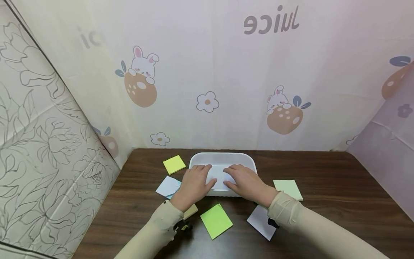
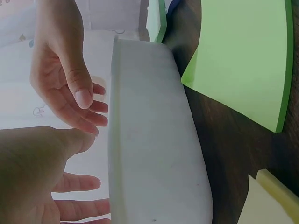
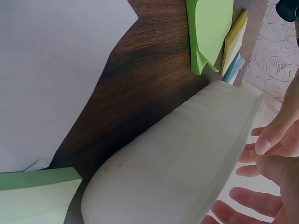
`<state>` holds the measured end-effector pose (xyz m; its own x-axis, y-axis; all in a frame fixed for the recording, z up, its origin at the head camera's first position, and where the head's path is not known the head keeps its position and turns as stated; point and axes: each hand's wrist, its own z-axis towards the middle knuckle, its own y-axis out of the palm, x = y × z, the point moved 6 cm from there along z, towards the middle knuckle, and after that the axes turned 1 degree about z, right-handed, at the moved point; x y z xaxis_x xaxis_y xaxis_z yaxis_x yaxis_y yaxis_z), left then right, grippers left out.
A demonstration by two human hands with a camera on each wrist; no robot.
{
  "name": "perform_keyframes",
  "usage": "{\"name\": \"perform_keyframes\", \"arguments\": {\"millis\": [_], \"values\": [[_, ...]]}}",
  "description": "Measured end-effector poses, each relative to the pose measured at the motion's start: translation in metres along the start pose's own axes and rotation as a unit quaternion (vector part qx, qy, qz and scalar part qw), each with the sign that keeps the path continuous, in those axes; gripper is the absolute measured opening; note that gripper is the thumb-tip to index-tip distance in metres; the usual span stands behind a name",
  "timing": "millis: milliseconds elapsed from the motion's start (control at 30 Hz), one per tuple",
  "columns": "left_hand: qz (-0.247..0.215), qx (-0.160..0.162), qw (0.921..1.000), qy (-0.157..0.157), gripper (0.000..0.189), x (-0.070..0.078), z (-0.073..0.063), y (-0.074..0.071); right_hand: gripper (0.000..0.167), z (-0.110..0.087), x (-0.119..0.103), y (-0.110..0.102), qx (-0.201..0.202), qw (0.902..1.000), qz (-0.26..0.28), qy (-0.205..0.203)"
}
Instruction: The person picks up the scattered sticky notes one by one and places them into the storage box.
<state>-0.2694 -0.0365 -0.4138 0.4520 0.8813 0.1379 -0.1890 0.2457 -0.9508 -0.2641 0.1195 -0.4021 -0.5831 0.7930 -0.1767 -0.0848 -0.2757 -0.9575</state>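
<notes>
Beige sleeves nearest. Left hand and right hand at the white tray, fingers relaxed, apart; contact uncertain. Tray sits on wooden table, near the wall covering; visible floor white, rest hidden by hands. Note pads lie around it, lime pad in front. Wall covering reads "Juice", mirrored.

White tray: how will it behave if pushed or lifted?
The white tray looks thin-walled, so probably light for its size. Its low, broad shape should slide rather than tip. Its smooth outside may prove slippery.
</notes>
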Motion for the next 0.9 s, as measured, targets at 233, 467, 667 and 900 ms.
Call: {"name": "perform_keyframes", "arguments": {"millis": [233, 467, 667, 900], "values": [[-0.009, 0.008, 0.9999, -0.010, 0.051, -0.002, -0.002, -0.005, 0.042, 0.001, -0.006, -0.001, 0.003, 1.0000, 0.001, -0.007], [-0.006, 0.013, 0.9998, -0.012, 0.053, -0.005, -0.003, -0.010, 0.043, 0.001, -0.010, -0.003, 0.007, 0.9999, -0.003, -0.013], [-0.010, 0.020, 0.9996, -0.019, 0.053, -0.009, -0.002, -0.014, 0.043, 0.002, -0.014, -0.006, 0.015, 0.9998, -0.001, -0.015], [-0.005, 0.025, 0.9993, -0.026, 0.053, -0.014, -0.002, -0.018, 0.042, 0.002, -0.016, -0.004, 0.021, 0.9995, -0.004, -0.022]]}}
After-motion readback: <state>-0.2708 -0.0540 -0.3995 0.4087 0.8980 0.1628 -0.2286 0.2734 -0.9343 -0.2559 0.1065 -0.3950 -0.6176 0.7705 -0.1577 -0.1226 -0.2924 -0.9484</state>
